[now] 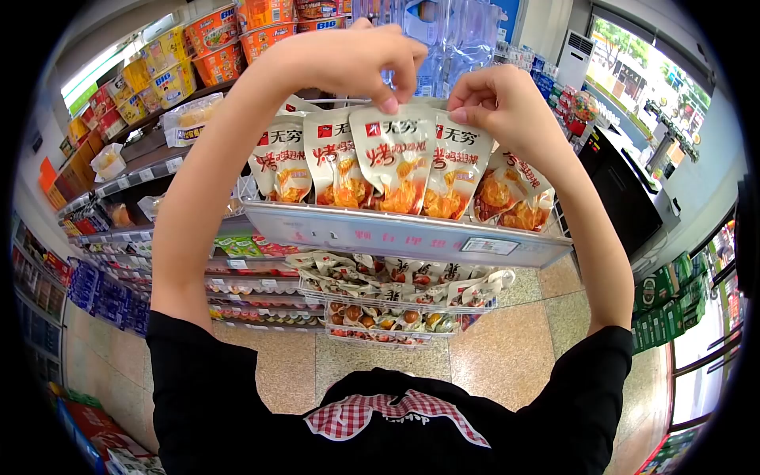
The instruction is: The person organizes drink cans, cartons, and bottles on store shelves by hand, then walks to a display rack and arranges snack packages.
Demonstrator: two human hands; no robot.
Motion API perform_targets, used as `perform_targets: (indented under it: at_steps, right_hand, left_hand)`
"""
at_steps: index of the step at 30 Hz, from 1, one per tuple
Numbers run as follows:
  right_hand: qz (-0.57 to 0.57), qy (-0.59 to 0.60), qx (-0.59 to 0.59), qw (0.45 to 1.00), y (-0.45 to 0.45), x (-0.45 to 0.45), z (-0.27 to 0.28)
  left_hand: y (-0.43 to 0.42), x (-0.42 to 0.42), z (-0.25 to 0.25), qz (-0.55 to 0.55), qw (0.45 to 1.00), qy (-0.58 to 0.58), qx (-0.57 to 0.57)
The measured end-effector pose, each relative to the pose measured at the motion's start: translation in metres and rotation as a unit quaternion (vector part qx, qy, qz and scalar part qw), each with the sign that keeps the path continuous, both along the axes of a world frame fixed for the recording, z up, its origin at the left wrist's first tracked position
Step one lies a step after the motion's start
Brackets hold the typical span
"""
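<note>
A row of cream-coloured snack pouches with red lettering stands upright in the top wire basket of a display rack. My left hand (376,67) is closed, thumb and fingers pinching the top edge of the front middle pouch (393,162), which overlaps its neighbours. My right hand (495,103) is also closed, its thumb and forefinger at the top corner of the pouch (455,174) just to the right. Two more pouches stand upright on the left, and others lean at the right end (514,194). A clear label strip (396,233) runs along the basket's front.
Lower wire baskets (404,297) hold more packets. Shelves of instant-noodle tubs (214,47) stand on the left, with wrapped bottles (443,47) behind the rack. On the right are a black counter (621,182) and green cartons (665,301). The floor is tiled (507,340).
</note>
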State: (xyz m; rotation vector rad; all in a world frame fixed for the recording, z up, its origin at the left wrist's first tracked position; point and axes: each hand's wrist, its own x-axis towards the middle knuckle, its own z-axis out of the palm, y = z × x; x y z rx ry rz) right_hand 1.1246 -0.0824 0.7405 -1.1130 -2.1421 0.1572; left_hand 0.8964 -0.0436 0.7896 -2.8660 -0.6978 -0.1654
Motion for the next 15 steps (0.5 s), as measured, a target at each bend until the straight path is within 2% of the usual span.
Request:
perform_targets:
  at_steps: [4,9,13,15]
  right_hand:
    - [-0.007,-0.02,0.065,0.998,0.0,-0.003,-0.006]
    - [-0.036,-0.058,0.16,0.985,0.001,-0.006,-0.009]
    - [-0.036,-0.042,0.173,0.983,0.001,-0.009,-0.011]
    - [-0.036,-0.035,0.172,0.984,-0.002,-0.012,-0.011]
  left_hand:
    - [0.002,0.005,-0.016,0.041,0.998,-0.024,-0.029]
    - [-0.007,0.006,-0.018,0.077,0.996,-0.041,0.03]
    - [-0.018,0.004,-0.019,0.083,0.993,-0.032,0.08]
    - [-0.026,0.005,-0.016,0.116,0.99,-0.037,0.065]
